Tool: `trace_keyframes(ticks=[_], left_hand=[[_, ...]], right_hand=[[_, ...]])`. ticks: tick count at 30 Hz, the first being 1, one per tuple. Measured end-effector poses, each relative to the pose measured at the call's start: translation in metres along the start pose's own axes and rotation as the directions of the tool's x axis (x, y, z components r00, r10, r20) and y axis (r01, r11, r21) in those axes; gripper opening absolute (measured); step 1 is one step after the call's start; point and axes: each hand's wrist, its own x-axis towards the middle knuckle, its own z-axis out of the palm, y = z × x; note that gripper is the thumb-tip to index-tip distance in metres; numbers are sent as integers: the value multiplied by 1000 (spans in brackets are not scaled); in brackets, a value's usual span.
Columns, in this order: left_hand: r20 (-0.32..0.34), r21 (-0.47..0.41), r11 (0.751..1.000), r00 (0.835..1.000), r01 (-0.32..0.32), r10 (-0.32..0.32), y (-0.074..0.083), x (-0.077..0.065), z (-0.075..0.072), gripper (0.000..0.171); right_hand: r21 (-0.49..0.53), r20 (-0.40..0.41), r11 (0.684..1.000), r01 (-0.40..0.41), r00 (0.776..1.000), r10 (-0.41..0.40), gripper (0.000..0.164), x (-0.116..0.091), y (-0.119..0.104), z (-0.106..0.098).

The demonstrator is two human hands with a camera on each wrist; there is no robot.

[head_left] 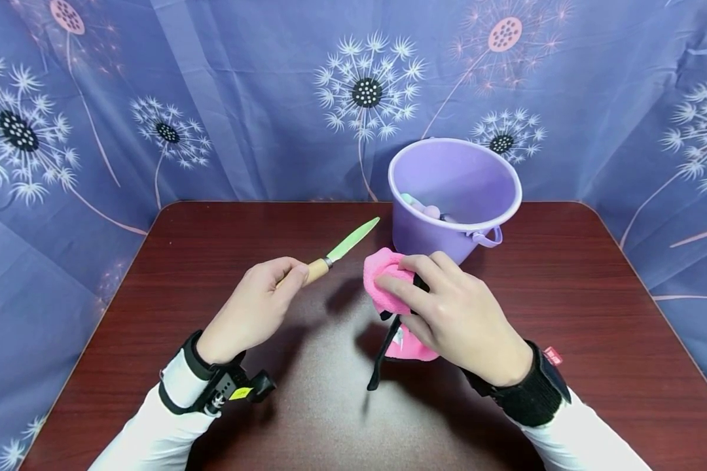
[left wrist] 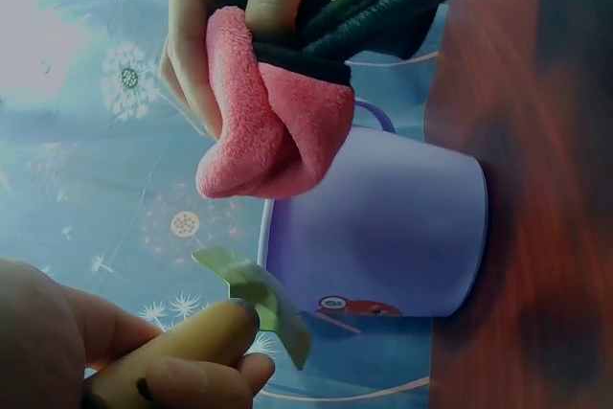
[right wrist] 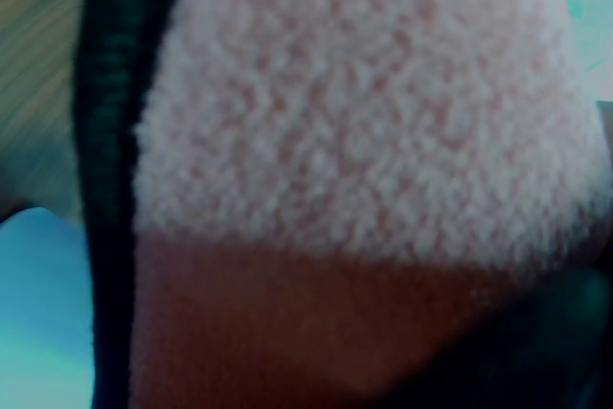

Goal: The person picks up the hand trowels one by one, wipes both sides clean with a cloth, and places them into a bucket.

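In my left hand [head_left: 258, 304] I grip a knife [head_left: 351, 239] by its light wooden handle. Its pale green blade points up and to the right, towards the bucket. My right hand [head_left: 456, 311] holds a fuzzy pink cloth [head_left: 383, 278] with black edging, bunched between fingers and thumb, and a black strap [head_left: 384, 353] hangs from it. The left wrist view shows the folded pink cloth [left wrist: 278, 131] above the green blade [left wrist: 259, 299], the two apart. Pink pile [right wrist: 364, 102] and a black edge fill most of the right wrist view.
A lilac bucket [head_left: 436, 239] with a side handle stands at the back of the dark red-brown table [head_left: 224, 229], right behind the cloth. Several small pastel things [head_left: 427, 210] lie inside it. A blue curtain [head_left: 271, 98] with dandelion prints surrounds the table's back and sides.
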Motion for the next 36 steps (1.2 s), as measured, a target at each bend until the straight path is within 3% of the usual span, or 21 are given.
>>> trace_keyframes(ticks=[8, 16, 22, 28, 36], left_hand=[[71, -20, 999, 996, -48, 50, 2, 0, 8, 43], [168, -43, 998, 984, -50, 57, 7, -5, 12, 44], [208, -47, 998, 977, -36, 45, 9, -6, 10, 39], [204, -24, 999, 978, -42, 46, 9, -6, 7, 23], [199, -16, 999, 979, -39, 42, 9, -7, 5, 20]], right_hand=[[-31, -6, 998, 55, 998, -55, 53, 1, -6, 6], [-72, -16, 994, 78, 997, -79, 44, 3, -10, 10], [-84, -24, 995, 50, 998, -52, 41, 2, -10, 9], [-97, -50, 995, 5, 999, -10, 36, 2, -8, 9], [-110, -52, 991, -73, 996, 68, 39, 0, -2, 8]])
